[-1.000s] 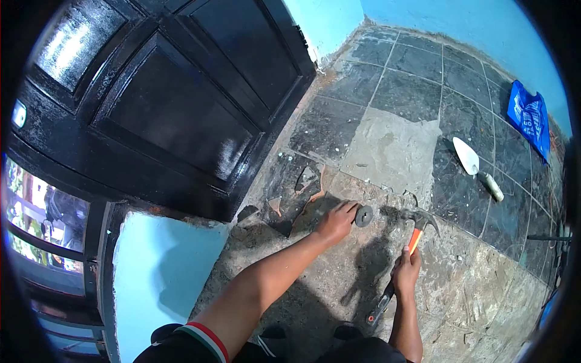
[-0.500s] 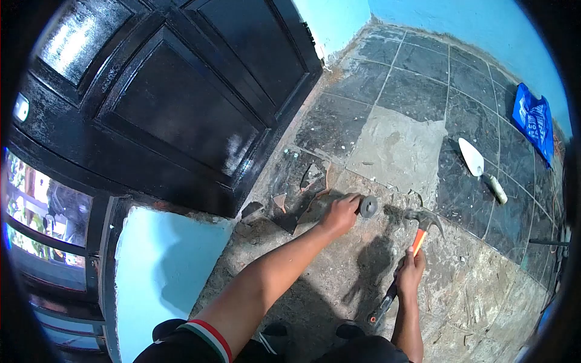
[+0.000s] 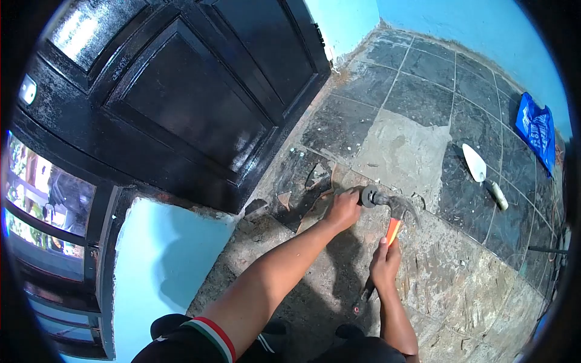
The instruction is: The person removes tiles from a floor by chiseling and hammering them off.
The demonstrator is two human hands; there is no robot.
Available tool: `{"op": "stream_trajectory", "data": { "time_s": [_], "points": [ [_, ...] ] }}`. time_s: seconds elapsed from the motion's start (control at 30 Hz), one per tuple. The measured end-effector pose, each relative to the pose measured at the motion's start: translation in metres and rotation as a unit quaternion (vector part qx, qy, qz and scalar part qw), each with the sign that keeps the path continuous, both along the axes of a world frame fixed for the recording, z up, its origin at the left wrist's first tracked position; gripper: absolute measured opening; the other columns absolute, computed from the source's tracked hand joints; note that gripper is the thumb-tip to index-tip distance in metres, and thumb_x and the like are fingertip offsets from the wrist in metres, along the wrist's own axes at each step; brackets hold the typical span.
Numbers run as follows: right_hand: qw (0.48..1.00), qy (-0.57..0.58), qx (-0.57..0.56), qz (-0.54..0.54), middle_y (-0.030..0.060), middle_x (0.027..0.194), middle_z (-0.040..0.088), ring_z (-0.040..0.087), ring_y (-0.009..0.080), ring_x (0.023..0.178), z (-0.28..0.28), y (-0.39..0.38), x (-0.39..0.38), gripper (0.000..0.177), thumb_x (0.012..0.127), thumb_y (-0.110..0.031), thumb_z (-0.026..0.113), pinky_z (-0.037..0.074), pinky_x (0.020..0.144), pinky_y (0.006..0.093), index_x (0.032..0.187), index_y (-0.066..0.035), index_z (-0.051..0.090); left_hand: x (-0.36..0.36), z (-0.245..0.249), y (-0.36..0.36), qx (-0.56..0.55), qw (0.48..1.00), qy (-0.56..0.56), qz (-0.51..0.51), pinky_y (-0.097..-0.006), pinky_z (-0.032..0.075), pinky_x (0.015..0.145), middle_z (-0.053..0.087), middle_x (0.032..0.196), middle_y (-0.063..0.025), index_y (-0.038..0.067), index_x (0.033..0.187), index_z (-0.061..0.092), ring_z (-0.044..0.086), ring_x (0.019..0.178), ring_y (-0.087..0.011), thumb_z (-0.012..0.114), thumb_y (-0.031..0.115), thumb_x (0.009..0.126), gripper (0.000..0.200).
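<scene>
My left hand (image 3: 343,210) is closed around a chisel with a round grey guard (image 3: 368,196); its blade is hidden behind the fist. A claw hammer (image 3: 394,228) with an orange and black handle is gripped in my right hand (image 3: 385,264). The hammer's head meets or nearly meets the chisel's guarded end. Beyond my left fist lies a cracked dark tile (image 3: 302,184) with broken edges, and a loose triangular shard (image 3: 284,199) rests beside it.
A patch of grey mortar (image 3: 402,145) lies among dark floor tiles (image 3: 419,91). To the right are a pointed trowel (image 3: 474,163) and a blue bag (image 3: 537,133) near the wall. A black panelled door (image 3: 193,97) stands at left, beside a light blue wall (image 3: 172,260). Rough bare floor (image 3: 448,290) surrounds my feet.
My right hand has swung the hammer left, bringing its head from apart to the chisel's guarded end. My left hand keeps its grip in nearly the same place. The view has shifted slightly.
</scene>
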State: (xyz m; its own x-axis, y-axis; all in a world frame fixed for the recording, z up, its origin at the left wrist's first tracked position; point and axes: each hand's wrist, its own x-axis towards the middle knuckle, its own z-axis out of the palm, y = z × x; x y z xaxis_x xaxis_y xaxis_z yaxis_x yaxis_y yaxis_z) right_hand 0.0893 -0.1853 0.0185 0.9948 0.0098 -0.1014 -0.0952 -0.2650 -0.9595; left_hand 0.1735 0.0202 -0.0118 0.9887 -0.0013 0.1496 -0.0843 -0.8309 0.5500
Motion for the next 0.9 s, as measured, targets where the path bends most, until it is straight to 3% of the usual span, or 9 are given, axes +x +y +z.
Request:
{"op": "stream_trajectory", "data": {
  "time_s": [0.13, 0.3, 0.4, 0.43, 0.47, 0.53, 0.63, 0.83, 0.9],
  "points": [
    [0.991, 0.075, 0.108, -0.032, -0.0021, 0.062, 0.046, 0.042, 0.0072, 0.051, 0.019, -0.021, 0.004, 0.027, 0.109, -0.03, 0.051, 0.033, 0.046, 0.0292, 0.102, -0.004, 0.054, -0.004, 0.0, -0.001, 0.032, 0.999, 0.011, -0.008, -0.0586, 0.051, 0.081, 0.067, 0.1, -0.025, -0.001, 0.1, 0.061, 0.065, 0.092, -0.0479, 0.061, 0.003, 0.084, 0.017],
    [0.95, -0.072, 0.221, -0.21, -0.0064, 0.062, 0.041, 0.037, 0.0029, 0.045, 0.06, -0.055, 0.009, 0.029, 0.109, -0.034, 0.051, 0.028, 0.038, 0.0224, 0.089, -0.013, 0.046, -0.001, -0.01, -0.01, 0.049, 0.998, -0.041, -0.025, -0.0531, 0.047, 0.102, 0.069, 0.11, -0.0221, -0.001, 0.105, 0.063, 0.062, 0.113, -0.0439, 0.06, 0.004, 0.086, 0.02],
    [0.922, -0.08, 0.267, -0.269, -0.0049, 0.063, 0.041, 0.036, 0.0034, 0.046, 0.019, -0.04, 0.0, 0.026, 0.109, -0.032, 0.052, 0.03, 0.04, 0.0225, 0.096, -0.01, 0.044, -0.002, -0.009, -0.009, 0.099, 0.993, -0.041, -0.057, -0.0527, 0.037, 0.115, 0.069, 0.117, -0.0203, -0.001, 0.113, 0.063, 0.057, 0.126, -0.0402, 0.062, 0.002, 0.084, 0.029],
    [0.945, -0.041, 0.256, -0.198, -0.0033, 0.064, 0.043, 0.038, 0.0043, 0.049, -0.007, -0.027, -0.015, 0.026, 0.109, -0.03, 0.051, 0.032, 0.042, 0.0242, 0.097, -0.008, 0.047, -0.003, -0.006, -0.009, 0.115, 0.991, -0.023, -0.068, -0.0531, 0.033, 0.119, 0.068, 0.119, -0.0198, -0.001, 0.116, 0.063, 0.055, 0.13, -0.039, 0.064, 0.001, 0.083, 0.033],
    [0.975, -0.143, -0.056, -0.158, -0.0035, 0.066, 0.045, 0.04, 0.0052, 0.052, -0.012, -0.004, -0.016, 0.027, 0.109, -0.03, 0.051, 0.033, 0.046, 0.0259, 0.098, -0.006, 0.05, -0.002, -0.005, -0.01, 0.11, 0.991, -0.023, -0.067, -0.0533, 0.033, 0.12, 0.068, 0.119, -0.0194, -0.001, 0.115, 0.063, 0.055, 0.13, -0.0386, 0.064, 0.001, 0.083, 0.032],
    [0.995, 0.049, 0.059, -0.055, -0.0038, 0.067, 0.046, 0.04, 0.0056, 0.054, -0.024, 0.001, -0.014, 0.027, 0.109, -0.03, 0.052, 0.034, 0.049, 0.0279, 0.1, -0.004, 0.053, -0.002, -0.006, -0.012, 0.1, 0.992, -0.024, -0.067, -0.0535, 0.032, 0.12, 0.069, 0.119, -0.0186, 0.0, 0.114, 0.065, 0.054, 0.132, -0.0378, 0.063, 0.001, 0.083, 0.031],
    [0.982, 0.13, 0.13, -0.037, -0.0044, 0.065, 0.044, 0.039, 0.005, 0.052, 0.007, -0.022, -0.003, 0.024, 0.109, -0.028, 0.052, 0.033, 0.046, 0.0262, 0.098, -0.007, 0.051, -0.001, -0.014, -0.014, 0.116, 0.991, -0.029, -0.06, -0.0539, 0.029, 0.122, 0.069, 0.121, -0.0168, 0.0, 0.114, 0.066, 0.053, 0.134, -0.036, 0.061, 0.001, 0.084, 0.03],
    [0.923, -0.061, 0.26, -0.276, -0.0062, 0.061, 0.04, 0.036, 0.0049, 0.045, 0.048, -0.06, 0.008, 0.025, 0.108, -0.034, 0.053, 0.03, 0.04, 0.0242, 0.093, -0.014, 0.05, 0.0, -0.01, -0.011, 0.148, 0.987, 0.002, -0.07, -0.0534, 0.026, 0.123, 0.068, 0.125, -0.0151, 0.0, 0.12, 0.065, 0.052, 0.136, -0.0323, 0.061, 0.003, 0.086, 0.035],
    [0.934, -0.067, 0.216, -0.276, -0.006, 0.061, 0.04, 0.035, 0.0052, 0.045, -0.002, -0.044, -0.012, 0.026, 0.108, -0.034, 0.053, 0.03, 0.04, 0.025, 0.093, -0.013, 0.05, 0.001, -0.007, -0.012, 0.152, 0.986, 0.013, -0.067, -0.0532, 0.026, 0.123, 0.068, 0.126, -0.0149, 0.0, 0.122, 0.064, 0.052, 0.136, -0.0323, 0.06, 0.003, 0.086, 0.036]
  ]
}}
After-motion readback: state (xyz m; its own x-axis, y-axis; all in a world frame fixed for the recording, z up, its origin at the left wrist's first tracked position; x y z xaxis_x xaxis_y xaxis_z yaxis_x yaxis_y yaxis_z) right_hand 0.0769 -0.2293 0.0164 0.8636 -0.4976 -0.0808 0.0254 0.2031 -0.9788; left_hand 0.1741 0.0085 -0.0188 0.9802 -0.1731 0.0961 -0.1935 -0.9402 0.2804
